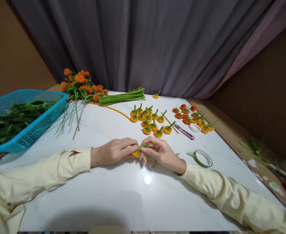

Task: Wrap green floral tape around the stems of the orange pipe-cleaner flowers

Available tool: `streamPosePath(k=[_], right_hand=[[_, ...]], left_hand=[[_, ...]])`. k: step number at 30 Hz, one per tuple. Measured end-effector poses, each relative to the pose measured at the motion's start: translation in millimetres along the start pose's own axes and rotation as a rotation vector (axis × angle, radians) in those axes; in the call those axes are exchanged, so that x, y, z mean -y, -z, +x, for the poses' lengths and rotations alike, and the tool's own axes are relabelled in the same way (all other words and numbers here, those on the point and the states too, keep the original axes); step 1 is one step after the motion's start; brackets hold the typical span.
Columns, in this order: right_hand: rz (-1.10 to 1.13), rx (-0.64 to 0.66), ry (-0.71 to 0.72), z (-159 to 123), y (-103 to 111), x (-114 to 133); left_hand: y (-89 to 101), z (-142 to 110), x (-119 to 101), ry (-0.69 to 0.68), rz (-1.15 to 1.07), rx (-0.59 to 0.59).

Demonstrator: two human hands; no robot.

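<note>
sleeves slant in from the lower corners; at frame centre the left hand pinches a yellow flower in its grip, the right hand its green stem. counter spreads below, its right edge diagonal.

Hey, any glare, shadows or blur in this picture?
Head view: bright glare on the white table, below the right hand; head view: soft shadow across the table's near side; head view: green scraps at right look blurred.

Yellow-orange pumpkin, blue basket, white marbled tabletop
</note>
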State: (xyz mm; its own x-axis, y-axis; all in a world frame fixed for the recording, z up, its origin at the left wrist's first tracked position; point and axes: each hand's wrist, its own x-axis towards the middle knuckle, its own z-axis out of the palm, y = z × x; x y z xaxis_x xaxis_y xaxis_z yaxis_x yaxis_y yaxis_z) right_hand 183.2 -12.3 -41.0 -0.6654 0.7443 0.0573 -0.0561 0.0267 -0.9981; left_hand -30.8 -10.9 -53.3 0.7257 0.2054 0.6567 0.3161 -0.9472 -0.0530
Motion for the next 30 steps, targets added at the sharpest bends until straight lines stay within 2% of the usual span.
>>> streamPosePath(k=[17,30], right_hand=[[-0.088,-0.006,0.035,-2.2,2.7,0.7],[-0.164,-0.029,0.031,-3.2,1.0,4.6]], left_hand=[[1.5,1.0,-0.5,0.016,-0.011,0.003],[-2.2,-1.3,0.3,0.083,-0.199,-0.031]])
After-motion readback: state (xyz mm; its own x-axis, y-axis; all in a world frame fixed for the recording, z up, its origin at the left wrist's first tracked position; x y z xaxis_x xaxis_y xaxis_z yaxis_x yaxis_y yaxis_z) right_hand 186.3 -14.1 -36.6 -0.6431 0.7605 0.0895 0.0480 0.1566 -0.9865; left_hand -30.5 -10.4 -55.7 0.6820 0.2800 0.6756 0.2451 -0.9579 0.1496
